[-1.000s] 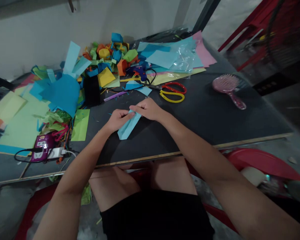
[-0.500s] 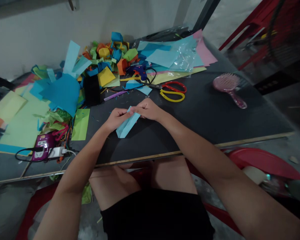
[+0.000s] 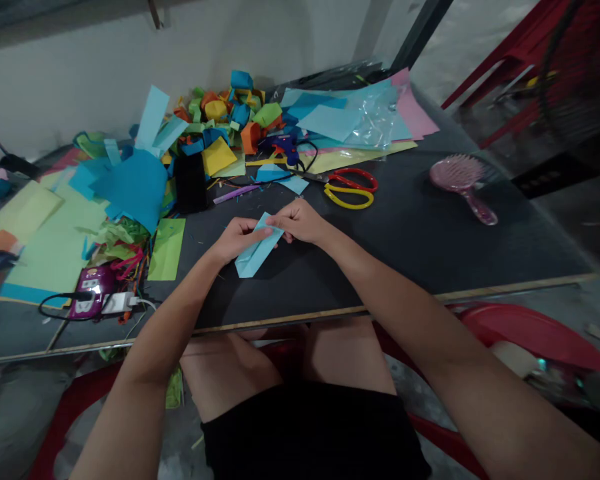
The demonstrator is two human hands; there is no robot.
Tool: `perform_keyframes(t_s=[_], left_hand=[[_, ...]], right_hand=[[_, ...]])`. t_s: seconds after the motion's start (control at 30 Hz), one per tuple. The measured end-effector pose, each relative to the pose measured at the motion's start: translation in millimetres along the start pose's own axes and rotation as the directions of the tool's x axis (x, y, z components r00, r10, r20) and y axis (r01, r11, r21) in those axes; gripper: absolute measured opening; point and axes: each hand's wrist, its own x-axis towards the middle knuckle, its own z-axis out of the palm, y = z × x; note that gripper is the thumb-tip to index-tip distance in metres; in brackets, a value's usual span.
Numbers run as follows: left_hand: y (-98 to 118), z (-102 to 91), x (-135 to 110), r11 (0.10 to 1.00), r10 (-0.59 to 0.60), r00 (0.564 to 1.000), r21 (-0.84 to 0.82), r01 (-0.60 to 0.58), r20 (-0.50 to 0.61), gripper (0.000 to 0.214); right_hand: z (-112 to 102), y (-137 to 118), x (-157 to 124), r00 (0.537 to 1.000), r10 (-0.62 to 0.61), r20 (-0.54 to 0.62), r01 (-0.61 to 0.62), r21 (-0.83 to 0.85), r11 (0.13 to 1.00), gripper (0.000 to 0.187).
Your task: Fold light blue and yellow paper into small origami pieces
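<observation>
A folded light-blue paper strip (image 3: 256, 253) is held just above the dark table (image 3: 410, 233) in front of me. My left hand (image 3: 235, 238) pinches its upper left side, fingers curled. My right hand (image 3: 300, 221) grips the paper's top end from the right, fingers closed over the fold. The two hands nearly touch above the paper; its lower end points toward the table's near edge.
Red and yellow scissors (image 3: 349, 187) lie behind my right hand. A pink hairbrush (image 3: 461, 181) rests at the right. A heap of coloured paper scraps (image 3: 215, 127), a blue glue gun (image 3: 285, 145), a green sheet (image 3: 167, 248) and a purple plug device (image 3: 91, 299) crowd the left and back.
The paper has been lifted slightly off the table and its top fold opened a little between the fingers. The view has shifted down a bit.
</observation>
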Motion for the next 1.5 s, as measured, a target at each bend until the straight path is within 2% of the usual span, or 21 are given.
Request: perform_keyframes(t_s=[0.13, 0.23, 0.4, 0.47, 0.53, 0.6, 0.67, 0.77, 0.87, 1.0, 1.17, 1.27, 1.4, 1.5], left_hand=[[1.8, -4.3, -0.9, 0.997, -0.051, 0.996, 0.063, 0.047, 0.068, 0.043], [0.2, -3.5, -0.4, 0.998, -0.062, 0.998, 0.008, 0.061, 0.029, 0.04], [-0.7, 3.1, 2.4, 0.989, -0.112, 0.991, -0.104, 0.104, -0.078, 0.034], [-0.5, 5.4, 5.6, 0.976, -0.123, 0.976, -0.199, 0.086, -0.18, 0.03], [-0.9, 6.4, 9.8, 0.954, -0.123, 0.937, -0.3, 0.02, -0.328, 0.024], [-2.1, 6.4, 13.8, 0.922, -0.145, 0.886, -0.385, -0.04, -0.441, 0.018], [-3.4, 6.1, 16.3, 0.887, -0.189, 0.855, -0.458, -0.062, -0.483, 0.013], [-3.2, 6.1, 16.1, 0.846, -0.23, 0.847, -0.529, -0.07, -0.48, 0.013], [0.5, 6.5, 13.5, 0.802, -0.246, 0.862, -0.592, -0.075, -0.444, 0.012], [3.7, 6.0, 12.1, 0.773, -0.254, 0.881, -0.632, -0.062, -0.398, 0.005], [-0.4, 4.5, 14.6, 0.813, -0.239, 0.872, -0.579, -0.061, -0.428, 0.012], [-0.4, 4.7, 15.2, 0.816, -0.237, 0.872, -0.575, -0.061, -0.429, 0.012], [1.7, 6.6, 14.2, 0.827, -0.213, 0.876, -0.557, -0.074, -0.433, 0.007], [2.0, 8.0, 13.6, 0.841, -0.213, 0.882, -0.538, -0.053, -0.421, 0.005]], right_hand=[[-1.0, 1.9, 1.1, 0.998, -0.02, -0.054, 0.02, -0.007, 1.0, 0.061], [-0.1, 0.2, 1.6, 0.99, -0.072, -0.121, 0.068, -0.035, 0.997, 0.057], [2.8, 1.2, 2.6, 0.953, -0.108, -0.283, 0.056, -0.186, 0.981, 0.052], [4.0, 3.8, 2.9, 0.914, -0.11, -0.39, 0.027, -0.214, 0.977, 0.047], [5.3, 5.6, 2.3, 0.874, -0.159, -0.46, 0.023, -0.287, 0.958, 0.038], [7.5, 5.9, 0.8, 0.869, -0.283, -0.406, 0.089, -0.434, 0.896, 0.035], [10.4, 6.1, -0.9, 0.877, -0.425, -0.224, 0.229, -0.582, 0.78, 0.039], [14.7, 9.5, -1.4, 0.848, -0.526, 0.06, 0.425, -0.67, 0.609, 0.044], [16.4, 14.9, 0.1, 0.81, -0.559, 0.175, 0.512, -0.675, 0.531, 0.045], [16.7, 15.5, 1.2, 0.798, -0.56, 0.225, 0.546, -0.664, 0.511, 0.04], [18.4, 12.0, 0.3, 0.831, -0.501, 0.242, 0.511, -0.69, 0.513, 0.027], [19.3, 14.9, 1.2, 0.834, -0.515, 0.198, 0.499, -0.667, 0.553, 0.024], [19.1, 19.3, 4.9, 0.812, -0.577, 0.09, 0.516, -0.573, 0.636, 0.029], [18.4, 19.2, 6.1, 0.825, -0.562, 0.053, 0.491, -0.561, 0.667, 0.028]])
